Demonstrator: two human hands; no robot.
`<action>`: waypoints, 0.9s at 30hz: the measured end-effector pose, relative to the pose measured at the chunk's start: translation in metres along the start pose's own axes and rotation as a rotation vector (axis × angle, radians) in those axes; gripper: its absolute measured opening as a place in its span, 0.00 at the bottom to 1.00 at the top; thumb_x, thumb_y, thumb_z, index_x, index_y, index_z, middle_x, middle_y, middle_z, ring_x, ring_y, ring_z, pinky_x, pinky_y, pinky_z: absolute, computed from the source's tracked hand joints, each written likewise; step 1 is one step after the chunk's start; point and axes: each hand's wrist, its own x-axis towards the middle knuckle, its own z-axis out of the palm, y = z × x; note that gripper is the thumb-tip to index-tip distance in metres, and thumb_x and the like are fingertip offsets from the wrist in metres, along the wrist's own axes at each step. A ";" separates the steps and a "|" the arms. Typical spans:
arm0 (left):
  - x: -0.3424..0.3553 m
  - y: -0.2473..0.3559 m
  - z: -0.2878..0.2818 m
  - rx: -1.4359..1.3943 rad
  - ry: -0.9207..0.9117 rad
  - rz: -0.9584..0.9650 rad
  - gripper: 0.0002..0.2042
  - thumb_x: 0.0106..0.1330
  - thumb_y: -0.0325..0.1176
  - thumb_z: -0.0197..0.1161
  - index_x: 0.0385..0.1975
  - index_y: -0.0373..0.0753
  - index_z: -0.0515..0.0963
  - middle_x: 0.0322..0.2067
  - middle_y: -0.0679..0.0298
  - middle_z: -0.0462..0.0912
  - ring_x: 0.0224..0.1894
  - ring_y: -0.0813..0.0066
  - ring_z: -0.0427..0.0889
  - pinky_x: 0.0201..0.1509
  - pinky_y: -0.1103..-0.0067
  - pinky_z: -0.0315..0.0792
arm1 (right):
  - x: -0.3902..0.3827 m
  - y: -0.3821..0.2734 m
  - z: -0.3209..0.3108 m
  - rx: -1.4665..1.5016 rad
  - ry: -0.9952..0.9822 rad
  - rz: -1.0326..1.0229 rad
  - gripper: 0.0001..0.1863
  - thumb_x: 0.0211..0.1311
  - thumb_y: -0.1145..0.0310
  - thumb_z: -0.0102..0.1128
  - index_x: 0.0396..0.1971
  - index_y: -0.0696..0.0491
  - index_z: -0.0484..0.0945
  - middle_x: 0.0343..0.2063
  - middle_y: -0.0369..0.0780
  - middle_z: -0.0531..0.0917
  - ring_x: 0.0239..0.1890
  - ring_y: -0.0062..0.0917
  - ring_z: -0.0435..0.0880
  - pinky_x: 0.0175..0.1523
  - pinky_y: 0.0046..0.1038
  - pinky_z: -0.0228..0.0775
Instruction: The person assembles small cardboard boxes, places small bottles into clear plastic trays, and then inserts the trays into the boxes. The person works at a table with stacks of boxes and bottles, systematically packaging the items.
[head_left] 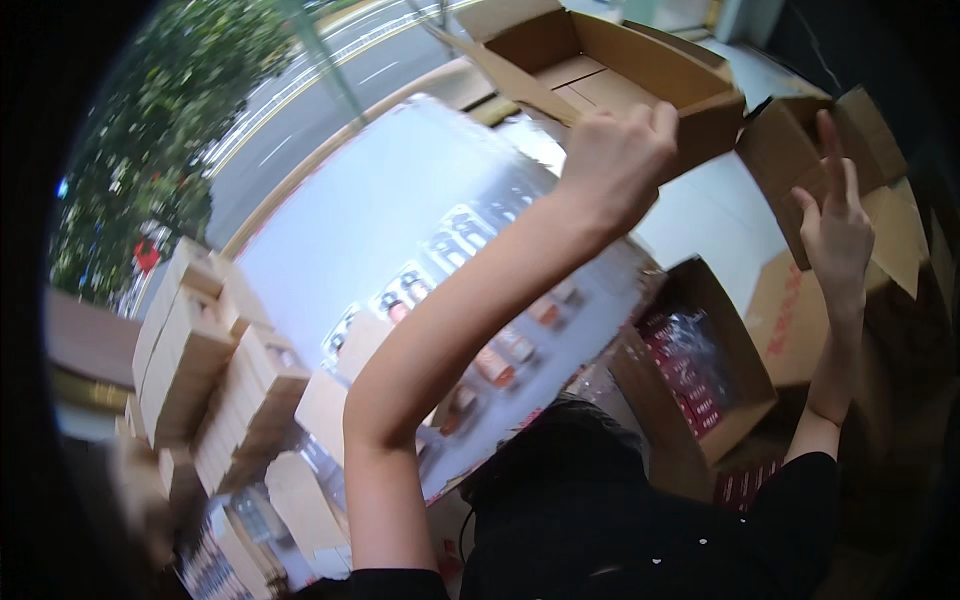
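Head view: my left hand is curled into a fist, a large cardboard box just beyond it; my right hand, half spread, 1 finger extended, overlaps a smaller carton. I can't tell if either grips.

1. Whether the open cardboard box is gripped by the left hand cannot be told; its fingertips are hidden.
2. Some small bottles on the worktop are covered by the left forearm; others are blurred.
3. Red packs are partly veiled by clear plastic film.
4. The box's far flap is cut off by the upper edge.
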 end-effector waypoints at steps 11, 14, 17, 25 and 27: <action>0.002 0.152 0.072 0.242 0.034 0.631 0.08 0.53 0.32 0.55 0.31 0.39 0.76 0.25 0.67 0.75 0.35 0.73 0.77 0.47 0.78 0.67 | -0.133 0.018 -0.096 0.102 -0.828 0.466 0.41 0.50 0.78 0.58 0.63 0.28 0.61 0.40 0.47 0.73 0.40 0.42 0.79 0.46 0.37 0.73; -0.013 0.176 0.088 0.153 0.004 0.762 0.08 0.52 0.33 0.55 0.32 0.43 0.77 0.29 0.68 0.78 0.44 0.72 0.75 0.57 0.78 0.62 | -0.196 0.038 -0.086 0.345 -0.772 0.564 0.44 0.43 0.75 0.60 0.65 0.33 0.59 0.46 0.50 0.75 0.46 0.46 0.76 0.52 0.38 0.69; -0.027 0.189 0.092 0.040 -0.108 0.904 0.08 0.52 0.34 0.55 0.31 0.43 0.77 0.30 0.67 0.79 0.45 0.73 0.76 0.58 0.78 0.60 | -0.277 0.052 -0.057 0.448 -0.764 0.355 0.50 0.35 0.74 0.57 0.67 0.46 0.52 0.50 0.53 0.74 0.49 0.47 0.75 0.53 0.37 0.69; -0.064 0.212 0.107 0.064 -0.369 1.050 0.05 0.56 0.33 0.54 0.24 0.51 0.78 0.24 0.74 0.72 0.47 0.77 0.71 0.75 0.57 0.37 | -0.297 -0.017 -0.045 0.290 -1.095 0.425 0.33 0.37 0.66 0.57 0.51 0.60 0.70 0.35 0.49 0.81 0.44 0.41 0.78 0.57 0.36 0.58; -0.065 0.221 0.105 0.094 -0.355 1.111 0.07 0.59 0.36 0.53 0.24 0.51 0.79 0.26 0.75 0.71 0.50 0.79 0.68 0.71 0.44 0.39 | -0.316 -0.024 -0.037 0.230 -0.972 0.277 0.13 0.39 0.68 0.54 0.26 0.58 0.81 0.33 0.47 0.81 0.46 0.33 0.77 0.57 0.37 0.57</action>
